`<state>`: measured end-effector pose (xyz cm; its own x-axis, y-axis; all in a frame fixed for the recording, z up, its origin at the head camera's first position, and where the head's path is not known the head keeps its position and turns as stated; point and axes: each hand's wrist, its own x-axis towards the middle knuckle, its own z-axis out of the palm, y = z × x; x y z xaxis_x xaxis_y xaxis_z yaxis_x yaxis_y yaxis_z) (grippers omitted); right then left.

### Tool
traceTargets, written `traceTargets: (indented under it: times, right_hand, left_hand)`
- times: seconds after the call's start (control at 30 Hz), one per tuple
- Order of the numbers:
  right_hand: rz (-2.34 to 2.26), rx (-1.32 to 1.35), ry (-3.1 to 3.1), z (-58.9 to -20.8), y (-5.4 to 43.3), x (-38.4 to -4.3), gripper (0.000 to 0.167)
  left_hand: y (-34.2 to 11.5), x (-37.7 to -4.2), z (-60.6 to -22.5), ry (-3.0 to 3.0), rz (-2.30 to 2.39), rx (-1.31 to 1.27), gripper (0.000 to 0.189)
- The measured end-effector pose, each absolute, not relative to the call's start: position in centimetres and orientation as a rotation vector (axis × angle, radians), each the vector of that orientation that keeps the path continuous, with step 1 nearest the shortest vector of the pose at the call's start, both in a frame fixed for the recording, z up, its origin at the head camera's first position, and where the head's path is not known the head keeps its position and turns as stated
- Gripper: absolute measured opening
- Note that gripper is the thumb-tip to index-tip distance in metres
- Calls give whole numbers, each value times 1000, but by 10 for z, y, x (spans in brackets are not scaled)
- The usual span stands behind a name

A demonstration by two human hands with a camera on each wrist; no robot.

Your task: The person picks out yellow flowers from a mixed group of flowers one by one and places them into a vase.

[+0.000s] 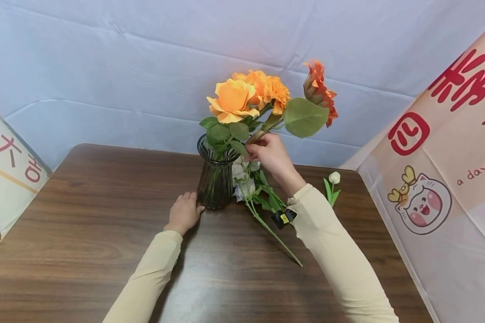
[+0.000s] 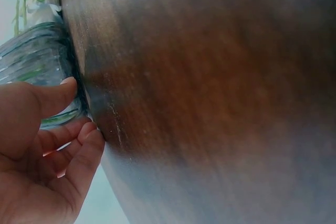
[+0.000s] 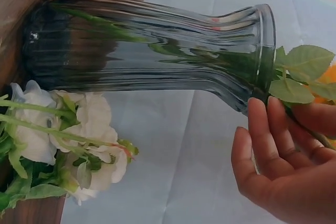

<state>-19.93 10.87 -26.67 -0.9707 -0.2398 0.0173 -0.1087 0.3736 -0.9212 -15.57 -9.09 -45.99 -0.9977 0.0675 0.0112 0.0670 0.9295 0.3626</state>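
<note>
A dark, ribbed glass vase [image 1: 215, 184] stands upright on the table, holding orange flowers [image 1: 232, 101] with green leaves. My left hand [image 1: 184, 211] grips the vase's base low at the tabletop; the left wrist view shows thumb and fingers [image 2: 89, 145] around it. Beside the rim, my right hand [image 1: 272, 157] pinches the stem of an orange-red flower [image 1: 321, 94], which leans to the right behind a broad leaf [image 1: 306, 117]. In the right wrist view, the right fingertips [image 3: 257, 108] are close against the rim. Leaves and fingers hide the stem's lower end.
White and pale-blue flowers [image 1: 244, 188] lie right of the vase, one long green stem [image 1: 275, 235] pointing toward the front. A white tulip [image 1: 334, 178] lies near the table's right edge. A pale cloth backdrop [image 1: 145, 116] hangs behind the wooden table [image 1: 105, 202].
</note>
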Motion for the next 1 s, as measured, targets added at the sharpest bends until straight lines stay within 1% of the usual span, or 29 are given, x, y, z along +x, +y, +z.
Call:
traceTargets:
  times: [0.2,0.37,1.0]
  right_hand:
    - [-1534,-322,2543,-273,105,-201,24]
    - [-1534,-293,2513,-275,106,-202,24]
    - [-1513,-326,2461,-271,111,-199,26]
  left_hand:
    - [-91,-155,-459,3066,583,99,48]
    - [-91,-155,-459,3057,578,99,48]
    - [-92,-156,-458,3059,582,107,46]
